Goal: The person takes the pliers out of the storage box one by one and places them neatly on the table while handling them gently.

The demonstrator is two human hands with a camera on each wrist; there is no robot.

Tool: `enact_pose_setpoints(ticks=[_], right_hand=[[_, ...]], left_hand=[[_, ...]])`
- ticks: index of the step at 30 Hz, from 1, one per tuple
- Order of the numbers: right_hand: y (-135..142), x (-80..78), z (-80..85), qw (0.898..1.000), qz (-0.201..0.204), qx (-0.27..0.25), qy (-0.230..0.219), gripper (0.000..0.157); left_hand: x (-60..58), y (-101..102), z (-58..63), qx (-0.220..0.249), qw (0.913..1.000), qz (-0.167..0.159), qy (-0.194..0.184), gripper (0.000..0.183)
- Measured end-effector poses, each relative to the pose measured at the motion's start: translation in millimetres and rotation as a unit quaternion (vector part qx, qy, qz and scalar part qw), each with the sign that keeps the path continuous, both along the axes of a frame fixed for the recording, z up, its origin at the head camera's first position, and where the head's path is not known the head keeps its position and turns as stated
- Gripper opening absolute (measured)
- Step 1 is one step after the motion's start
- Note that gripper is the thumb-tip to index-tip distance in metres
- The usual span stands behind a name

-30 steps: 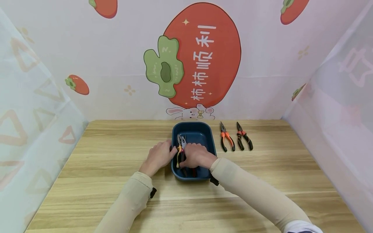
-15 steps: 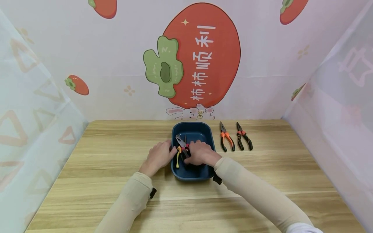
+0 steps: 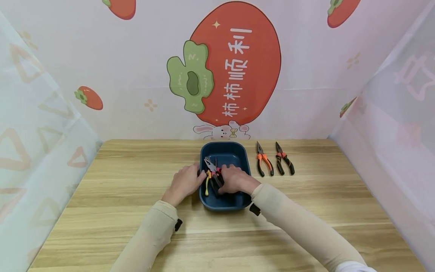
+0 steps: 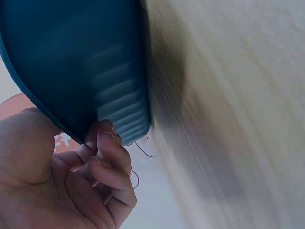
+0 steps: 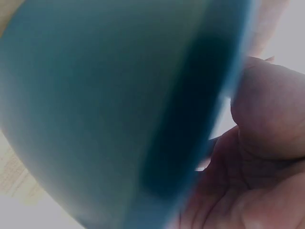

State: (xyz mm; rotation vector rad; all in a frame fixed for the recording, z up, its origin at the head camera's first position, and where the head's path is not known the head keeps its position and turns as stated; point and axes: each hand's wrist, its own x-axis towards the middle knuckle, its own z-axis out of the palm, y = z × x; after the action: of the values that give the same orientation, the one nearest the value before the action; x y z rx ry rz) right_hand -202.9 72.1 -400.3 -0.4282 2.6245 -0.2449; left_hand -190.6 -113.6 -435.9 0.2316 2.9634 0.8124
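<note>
A deep blue plastic bin (image 3: pixel 239 153) sits at the table's middle. My left hand (image 3: pixel 185 183) pinches its left rim, thumb over the edge and fingers curled against the ribbed outer wall, as the left wrist view shows. Inside the bin lie pliers with a yellow handle (image 3: pixel 207 187) and silver-jawed pliers (image 3: pixel 211 165) with black handles, slanting across them. My right hand (image 3: pixel 234 179) reaches into the bin and grips black-handled pliers; its fingertips are hidden. A dark narrow jaw tip shows just beyond the hand. In the right wrist view the bin's outer wall hides most of the fingers.
Right of the bin, long-nose pliers with orange and black handles (image 3: pixel 264 159) and pliers with black and red handles (image 3: pixel 284 158) lie side by side on the wooden table (image 3: pixel 136 158). A printed cloth wall (image 3: pixel 142 68) stands along the back edge, with more cloth at both sides.
My right hand has shifted slightly right within the bin. The silver-jawed pliers have swung, jaws to the left, over the yellow-handled pliers. My left hand stays on the rim.
</note>
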Motion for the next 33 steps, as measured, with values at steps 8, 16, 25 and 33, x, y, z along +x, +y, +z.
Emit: enact_pose_setpoints(ticks=[8,16,25,33], right_hand=[[2.3,2.0,0.4,1.0,-0.002,-0.001,0.002,0.079],[6.6,2.0,1.6,1.0,0.0,-0.016,0.012,0.078],[9.9,1.8,11.9,0.999,-0.002,-0.033,0.03,0.07],[15.8,5.2,22.2,0.997,0.001,-0.056,0.048,0.071]], left_hand=[[0.4,-0.1,0.1,0.004,1.0,-0.003,0.001,0.022],[1.3,0.1,-0.4,0.006,1.0,-0.003,0.002,0.02],[1.6,-0.2,0.9,0.003,1.0,-0.002,0.007,0.022],[0.9,0.3,0.6,0.001,1.0,0.0,0.006,0.022]])
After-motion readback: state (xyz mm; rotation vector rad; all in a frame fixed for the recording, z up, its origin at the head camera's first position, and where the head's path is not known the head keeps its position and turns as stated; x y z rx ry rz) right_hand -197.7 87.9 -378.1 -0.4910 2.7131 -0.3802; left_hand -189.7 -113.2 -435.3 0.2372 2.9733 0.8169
